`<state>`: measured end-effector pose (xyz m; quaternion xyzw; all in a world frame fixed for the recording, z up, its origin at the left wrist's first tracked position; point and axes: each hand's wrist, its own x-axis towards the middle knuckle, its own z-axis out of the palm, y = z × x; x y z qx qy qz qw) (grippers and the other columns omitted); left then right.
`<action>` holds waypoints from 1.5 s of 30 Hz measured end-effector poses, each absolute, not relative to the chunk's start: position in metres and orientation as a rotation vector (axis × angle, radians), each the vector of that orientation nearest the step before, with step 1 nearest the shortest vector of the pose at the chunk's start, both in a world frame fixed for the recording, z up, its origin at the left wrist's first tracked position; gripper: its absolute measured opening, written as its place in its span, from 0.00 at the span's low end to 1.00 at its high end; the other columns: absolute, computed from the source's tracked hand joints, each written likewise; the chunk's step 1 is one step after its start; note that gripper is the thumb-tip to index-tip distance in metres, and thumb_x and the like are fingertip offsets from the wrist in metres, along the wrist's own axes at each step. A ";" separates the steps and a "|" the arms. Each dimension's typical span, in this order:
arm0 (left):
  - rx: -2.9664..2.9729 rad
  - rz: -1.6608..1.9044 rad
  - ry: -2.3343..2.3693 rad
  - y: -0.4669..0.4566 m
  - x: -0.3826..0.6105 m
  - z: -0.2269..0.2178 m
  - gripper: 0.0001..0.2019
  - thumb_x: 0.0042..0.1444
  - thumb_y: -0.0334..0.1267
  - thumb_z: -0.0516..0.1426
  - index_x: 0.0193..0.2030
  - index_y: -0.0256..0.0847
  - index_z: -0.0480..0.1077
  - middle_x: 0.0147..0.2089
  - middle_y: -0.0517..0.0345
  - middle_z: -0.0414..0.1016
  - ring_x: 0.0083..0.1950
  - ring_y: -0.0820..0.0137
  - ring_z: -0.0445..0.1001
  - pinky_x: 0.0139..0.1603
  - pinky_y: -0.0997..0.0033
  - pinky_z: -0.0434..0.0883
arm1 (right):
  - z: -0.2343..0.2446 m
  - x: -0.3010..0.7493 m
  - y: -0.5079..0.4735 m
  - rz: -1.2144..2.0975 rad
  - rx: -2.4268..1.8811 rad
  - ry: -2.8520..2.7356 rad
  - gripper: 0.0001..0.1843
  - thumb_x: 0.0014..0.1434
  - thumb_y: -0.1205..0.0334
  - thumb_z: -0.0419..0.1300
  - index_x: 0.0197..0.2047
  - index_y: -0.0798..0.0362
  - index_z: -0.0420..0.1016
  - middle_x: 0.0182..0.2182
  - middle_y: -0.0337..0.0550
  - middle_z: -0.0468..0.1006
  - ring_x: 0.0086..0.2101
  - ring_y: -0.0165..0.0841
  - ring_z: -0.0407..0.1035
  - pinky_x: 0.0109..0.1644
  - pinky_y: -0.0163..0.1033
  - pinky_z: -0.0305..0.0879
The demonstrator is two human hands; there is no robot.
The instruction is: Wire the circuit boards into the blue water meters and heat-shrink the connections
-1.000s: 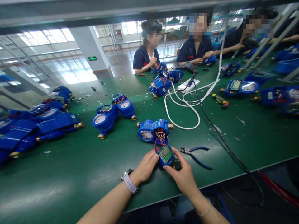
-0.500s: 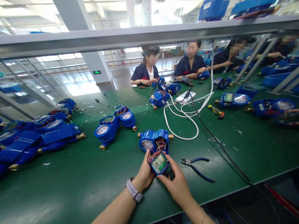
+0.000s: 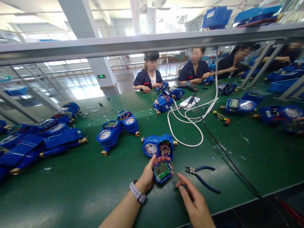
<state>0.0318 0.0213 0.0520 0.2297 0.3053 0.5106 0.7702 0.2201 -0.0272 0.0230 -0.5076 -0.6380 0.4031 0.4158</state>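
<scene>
My left hand [image 3: 148, 174] is closed around a small blue display module [image 3: 162, 172] with a green circuit board and a lit LCD. Thin coloured wires [image 3: 164, 152] run from it into the open housing of a blue water meter [image 3: 152, 148], which lies just beyond with brass ends and a round dial. To the right of the module is my right hand [image 3: 191, 196], its fingers pinched together. A thin, blurred rod-like tool [image 3: 173, 165] extends from those fingers to the module's right edge. Diagonal cutters [image 3: 201, 177] with blue handles lie open to the right.
Two meters [image 3: 108, 136] stand left of centre, and more are piled at far left [image 3: 28, 148]. A white cable [image 3: 185, 145] loops from a power strip [image 3: 190, 103]. A black cable [image 3: 220, 145] crosses the right side. A screwdriver [image 3: 221, 117] lies beyond. Co-workers [image 3: 148, 77] sit opposite.
My right hand has come off the module and moved right and down, with a thin tool now showing at its fingertips. My left hand keeps its hold on the module.
</scene>
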 end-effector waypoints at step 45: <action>0.854 1.022 0.638 0.014 0.023 0.039 0.31 0.55 0.62 0.51 0.47 0.33 0.73 0.40 0.44 0.78 0.41 0.58 0.77 0.47 0.59 0.73 | 0.093 0.226 -0.056 1.209 -1.139 -2.258 0.24 0.68 0.66 0.46 0.64 0.51 0.67 0.50 0.47 0.79 0.47 0.37 0.76 0.48 0.41 0.76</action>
